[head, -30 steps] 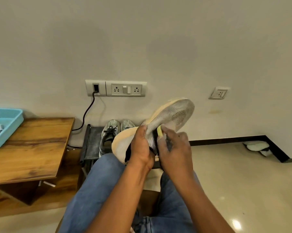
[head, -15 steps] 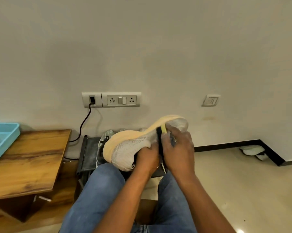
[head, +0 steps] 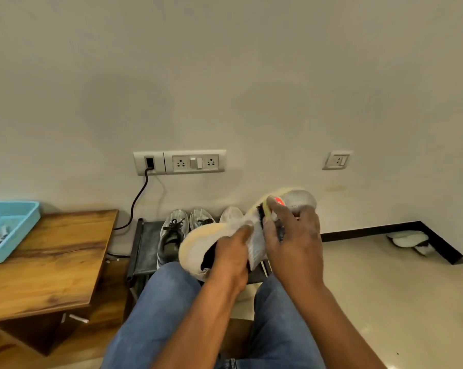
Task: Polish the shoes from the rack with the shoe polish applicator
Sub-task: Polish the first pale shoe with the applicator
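1. The right hand [head: 291,241] has its fingers curled round the shoe polish applicator [head: 269,211], a small pale-yellow block with dark bristles or foam at one edge, and presses it against the side of the sneaker [head: 225,230]. How much of the applicator sits inside the palm cannot be told; the hand covers most of it.
2. The left hand [head: 231,251] grips the sneaker at its collar, fingers wrapped over the knit upper beside the dark opening. It holds the shoe in the air above the knees, sole edge up, toe at about 1 o'clock and heel at about 8 o'clock.
3. The sneaker is grey-white mesh with a cream sole, and a red mark shows near the toe.
4. Behind it, at 11 o'clock from the hands, the shoe rack [head: 145,243] stands against the wall and carries a dark laced sneaker [head: 171,235] and two pale shoes [head: 202,217] beside it.
5. Further out at 9 o'clock is a wooden table [head: 49,262] with a blue basket [head: 11,217] on it. Another shoe [head: 408,241] lies on the floor at 3 o'clock.
6. By my judgement the step in hand is rubbing the upper of one shoe. The next move calls for steady strokes along the mesh while the left hand turns the shoe to expose untreated parts. The shoes on the rack appear not yet taken up.
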